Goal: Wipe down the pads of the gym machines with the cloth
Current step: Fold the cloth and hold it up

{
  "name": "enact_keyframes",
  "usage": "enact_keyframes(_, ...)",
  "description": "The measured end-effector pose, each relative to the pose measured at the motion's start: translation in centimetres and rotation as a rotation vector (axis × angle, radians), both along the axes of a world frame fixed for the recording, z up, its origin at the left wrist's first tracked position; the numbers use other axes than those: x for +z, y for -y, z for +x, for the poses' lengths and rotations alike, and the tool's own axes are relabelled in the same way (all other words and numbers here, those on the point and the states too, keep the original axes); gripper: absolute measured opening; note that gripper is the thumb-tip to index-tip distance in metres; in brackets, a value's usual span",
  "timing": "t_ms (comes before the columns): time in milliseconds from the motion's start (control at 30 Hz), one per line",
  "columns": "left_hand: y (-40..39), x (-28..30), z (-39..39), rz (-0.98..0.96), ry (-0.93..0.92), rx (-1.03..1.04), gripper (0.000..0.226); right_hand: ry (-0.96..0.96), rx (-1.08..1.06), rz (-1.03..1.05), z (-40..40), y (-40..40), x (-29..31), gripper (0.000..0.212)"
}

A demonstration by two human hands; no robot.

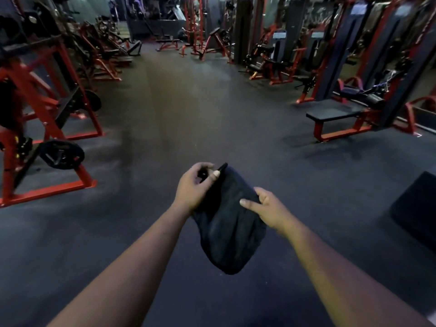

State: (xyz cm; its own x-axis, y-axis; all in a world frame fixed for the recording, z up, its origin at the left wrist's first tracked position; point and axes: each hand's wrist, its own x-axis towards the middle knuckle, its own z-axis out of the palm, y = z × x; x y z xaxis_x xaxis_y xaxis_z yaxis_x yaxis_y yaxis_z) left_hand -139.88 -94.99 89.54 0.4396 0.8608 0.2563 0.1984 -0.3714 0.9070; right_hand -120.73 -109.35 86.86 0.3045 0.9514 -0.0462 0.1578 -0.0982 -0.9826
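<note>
A dark cloth (230, 228) hangs in front of me over the gym floor, held up by both hands. My left hand (194, 186) pinches its top left corner between thumb and curled fingers. My right hand (267, 208) grips the cloth's right edge, thumb lying on top of the fabric. A black bench pad (335, 112) on a red frame stands at the right, well beyond my hands. Another dark pad (417, 206) shows at the right edge, close to me.
Red-framed machines line both sides of a wide dark rubber aisle (179, 114). A plate-loaded machine with a black weight plate (61, 155) stands at the near left. More benches and racks (207, 43) fill the far end.
</note>
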Motion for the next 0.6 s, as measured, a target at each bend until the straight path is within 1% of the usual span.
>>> enact_keyframes(33,-0.5,-1.2,0.4,-0.079,0.039,0.053,0.05,-0.057,-0.044,0.016,0.2,-0.9,0.5,0.018)
enact_keyframes(67,-1.0,-2.6,1.0,-0.192,0.044,0.074,0.067,-0.111,-0.075,0.035,0.8,-2.2,0.8,0.018)
enact_keyframes(100,-1.0,-4.3,1.4,-0.335,0.021,0.072,0.084,-0.166,-0.107,0.054,1.2,-3.0,1.0,0.019)
enact_keyframes(133,-0.9,-5.8,2.0,-0.502,-0.029,0.012,0.094,-0.218,-0.136,0.064,1.9,-3.9,1.1,0.02)
enact_keyframes(167,-0.6,-6.9,2.6,-0.662,-0.077,-0.106,0.097,-0.263,-0.162,0.067,2.5,-4.7,1.2,0.021)
enact_keyframes(200,-0.2,-7.5,3.3,-0.792,-0.089,-0.227,0.092,-0.297,-0.181,0.067,3.3,-5.3,1.2,0.023)
enact_keyframes(267,-0.4,-7.5,5.5,-0.951,-0.055,-0.332,0.082,-0.373,-0.212,0.07,5.4,-6.7,1.4,0.026)
enact_keyframes(367,-2.0,-5.9,9.8,-0.995,0.031,-0.38,0.072,-0.472,-0.255,0.113,9.4,-8.6,1.9,0.024)
enact_keyframes(433,-3.5,-5.3,13.4,-0.989,0.073,-0.344,0.063,-0.509,-0.277,0.145,13.5,-9.6,2.0,0.022)
enact_keyframes(500,-5.4,-5.2,15.9,-0.994,0.11,-0.298,0.058,-0.524,-0.264,0.151,16.7,-10.6,2.3,0.026)
enact_keyframes(533,-6.1,-5.3,16.8,-0.995,0.109,-0.287,0.058,-0.52,-0.237,0.146,18.0,-10.9,2.4,0.03)
enact_keyframes(600,-8.0,-5.7,19.8,-1.008,0.076,-0.243,0.067,-0.516,-0.161,0.134,21.2,-12.1,2.4,0.036)
